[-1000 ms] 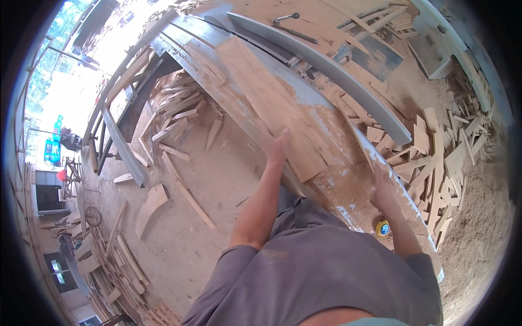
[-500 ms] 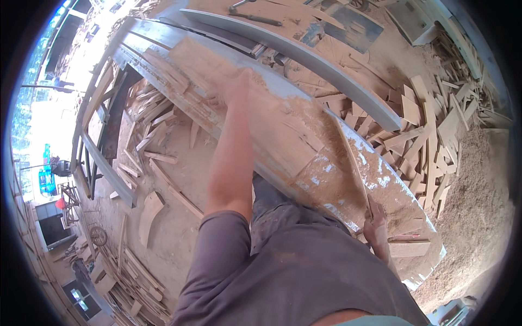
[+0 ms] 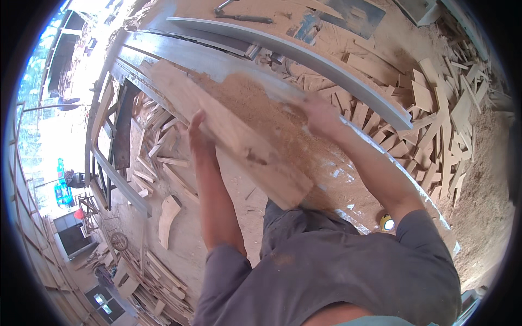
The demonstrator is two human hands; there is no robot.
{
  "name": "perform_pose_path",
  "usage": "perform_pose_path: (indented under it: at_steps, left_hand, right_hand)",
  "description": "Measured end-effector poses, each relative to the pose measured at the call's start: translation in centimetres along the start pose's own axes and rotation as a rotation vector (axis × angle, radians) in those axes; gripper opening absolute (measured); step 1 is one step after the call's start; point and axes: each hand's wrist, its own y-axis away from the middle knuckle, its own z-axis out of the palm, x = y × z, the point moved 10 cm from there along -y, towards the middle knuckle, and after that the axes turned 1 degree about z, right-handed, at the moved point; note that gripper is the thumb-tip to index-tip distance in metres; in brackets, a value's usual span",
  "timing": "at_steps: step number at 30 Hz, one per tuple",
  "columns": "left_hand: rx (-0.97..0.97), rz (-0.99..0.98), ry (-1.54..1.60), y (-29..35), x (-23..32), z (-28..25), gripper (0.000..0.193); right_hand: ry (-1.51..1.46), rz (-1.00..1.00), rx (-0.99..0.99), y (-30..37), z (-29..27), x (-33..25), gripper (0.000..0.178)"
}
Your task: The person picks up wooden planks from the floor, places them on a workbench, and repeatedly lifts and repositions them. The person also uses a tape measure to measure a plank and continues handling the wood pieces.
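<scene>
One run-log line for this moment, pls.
left hand: at edge of wooden board | right hand: over sawdusty table, grip blurred | yellow tape measure: on table

Dusty tan floor (image 3: 187, 233); glaring daylight (image 3: 49, 130) (nearly white) at upper left.

Most fingers of the left grip (image 3: 200, 136) are hidden at the edge of the wooden board (image 3: 231, 130), which is motion-blurred. The right grip (image 3: 323, 117) blurs, its fingertips indistinct. Sawdust (image 3: 261, 106) covers much of the surface (image 3: 204, 53). The yellow tape measure's (image 3: 386, 223) face is unreadably small; the upper edge crops a pale box (image 3: 417, 11).
</scene>
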Motion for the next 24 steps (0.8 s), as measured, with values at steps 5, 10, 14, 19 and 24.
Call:
perform_pose_path:
  at_steps: [5,10,14,19,24]
  left_hand:
    - [-0.172,-0.323,0.390,3.7,0.9,-0.7,0.054]
    - [-0.110,-0.167,0.323,-0.1,1.2,-2.3,0.056]
    - [0.070,-0.035,0.052,-0.6,2.5,3.4,0.097]
    - [-0.016,0.109,-0.443,0.3,-2.1,9.5,0.114]
    - [-0.112,0.182,-0.386,7.6,-9.5,14.8,0.081]
  right_hand:
    - [-0.186,-0.099,-0.081,6.1,3.1,-7.0,0.054]
    - [-0.290,0.154,-0.046,16.2,-1.5,-4.1,0.058]
    - [-0.191,0.421,0.036,27.4,-6.2,0.0,0.064]
    - [-0.172,0.573,0.158,37.8,-8.7,-0.4,0.060]
    - [-0.287,0.602,0.128,43.4,-6.5,-1.0,0.056]
